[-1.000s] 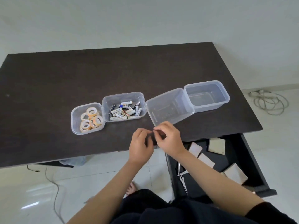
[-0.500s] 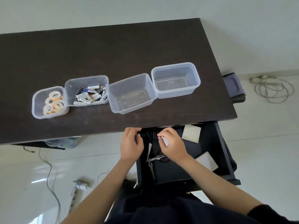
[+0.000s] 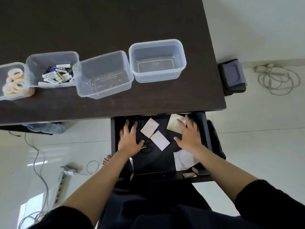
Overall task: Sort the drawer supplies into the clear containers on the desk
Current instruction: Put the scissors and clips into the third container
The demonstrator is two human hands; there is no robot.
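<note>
Both hands [image 3: 130, 139] spread above scissors [image 3: 146, 148].

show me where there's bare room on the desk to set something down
Bare: the dark wooden desk behind the row of clear plastic containers, and the front strip between them and the open black drawer. Crowded: the row itself, tubs nearly touching, and the drawer with both hands inside.
</note>
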